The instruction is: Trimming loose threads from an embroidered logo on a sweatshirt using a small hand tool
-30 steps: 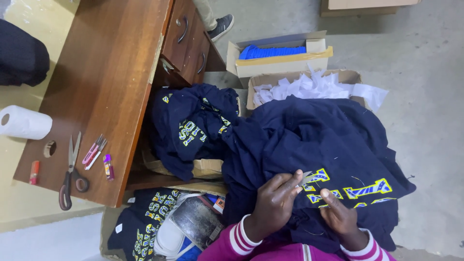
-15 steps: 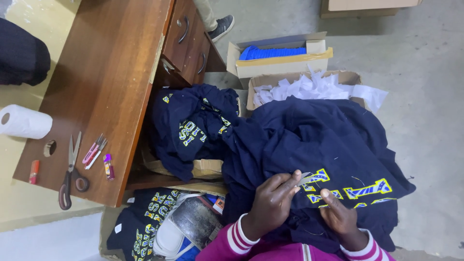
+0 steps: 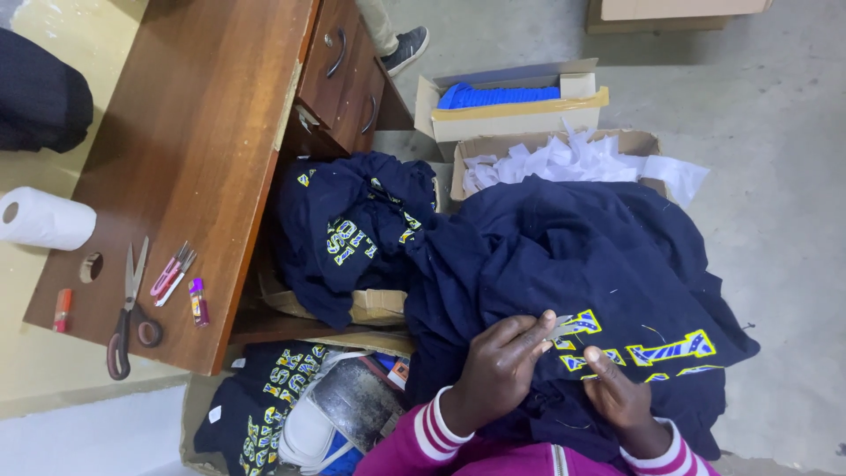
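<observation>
The brown wooden desk fills the upper left, its drawers facing the concrete floor. Across my lap lies the big navy sweatshirt, its yellow-and-blue stitched letters turned up toward me. A second navy garment is heaped beside the desk, and beyond it stand a cardboard box of white scraps and a box of blue pieces.

My left hand rests on the cloth, its fingers pinched shut on a small pale tool, likely a thread snip, right at the lettering. My right hand presses the fabric flat just below, thumb up and fingers loosely curled, gripping nothing that I can see.

To do this well, I judge I should keep the cloth taut under my right hand and bring only the tool's tip to loose threads, clear of the stitched letters.

On the desk lie a paper roll, scissors and small pink snips.
</observation>
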